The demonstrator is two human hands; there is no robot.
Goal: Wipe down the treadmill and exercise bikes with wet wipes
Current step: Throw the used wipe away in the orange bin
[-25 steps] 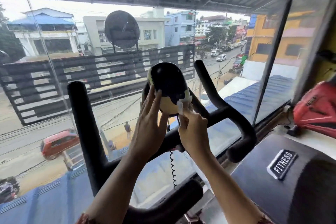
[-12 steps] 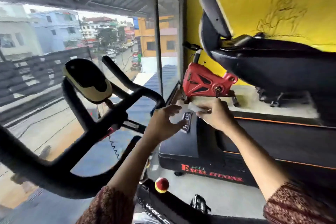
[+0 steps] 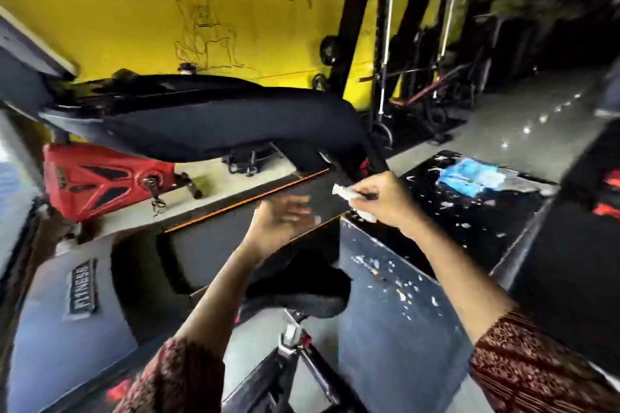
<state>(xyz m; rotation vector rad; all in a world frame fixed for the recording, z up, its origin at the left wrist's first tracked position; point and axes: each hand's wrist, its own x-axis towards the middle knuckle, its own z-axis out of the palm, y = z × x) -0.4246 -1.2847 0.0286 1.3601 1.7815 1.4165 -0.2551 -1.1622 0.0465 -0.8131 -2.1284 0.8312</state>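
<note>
A crumpled white wet wipe (image 3: 341,190) is pinched in the grip of the right hand (image 3: 385,198), with soft folds showing on both sides of the curled fingers, above the near corner of a boxy black counter (image 3: 379,329) with chipped, flaking paint. Left of that grip and slightly lower, the blurred left hand (image 3: 283,216) is held with loosely spread fingers, holding nothing, over the matte dark treadmill (image 3: 208,245) belt, which is edged by a thin orange stripe. To the right beyond the grip, a soft blue packet (image 3: 469,178) is laid on the counter top, and a padded black bike saddle (image 3: 302,298) is seen below the left hand.

Motion-blurred left hand (image 3: 281,216), wipe (image 3: 340,190) mostly hidden inside right hand (image 3: 385,201).
</note>
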